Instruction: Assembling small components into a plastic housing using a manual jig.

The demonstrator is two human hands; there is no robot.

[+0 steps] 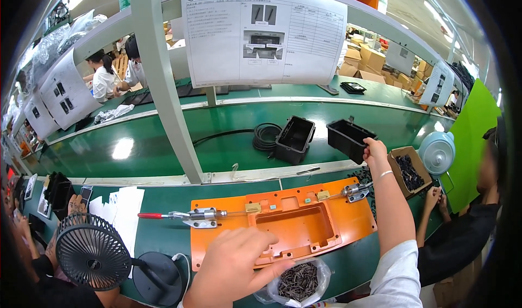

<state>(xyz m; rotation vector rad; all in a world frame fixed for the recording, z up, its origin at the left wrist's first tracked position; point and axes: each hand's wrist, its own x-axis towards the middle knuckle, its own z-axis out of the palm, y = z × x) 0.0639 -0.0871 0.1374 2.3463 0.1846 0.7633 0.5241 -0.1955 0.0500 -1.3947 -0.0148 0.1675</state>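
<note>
My right hand [375, 151] is stretched out over the green belt, its fingers closed on the edge of an open black plastic box [346, 139]. A second black box [295, 139] lies on the belt to its left, beside a coiled black cable [266, 137]. My left hand [231, 264] hovers over the near edge of an orange fixture [217, 243], thumb and forefinger apart, with nothing visible between them. Toggle clamps flank the fixture's rectangular recess; the left clamp [204, 214] has a red handle. Close to my left thumb is a plastic bag of dark screw-like pieces [298, 282].
A black desk fan [93, 251] and white papers [124, 210] are at left. On the right sit a cardboard box of small black parts [409, 172] and a light-blue fan [436, 151]. A co-worker's hands [433, 199] are beside that box. A metal post [166, 85] rises behind the bench.
</note>
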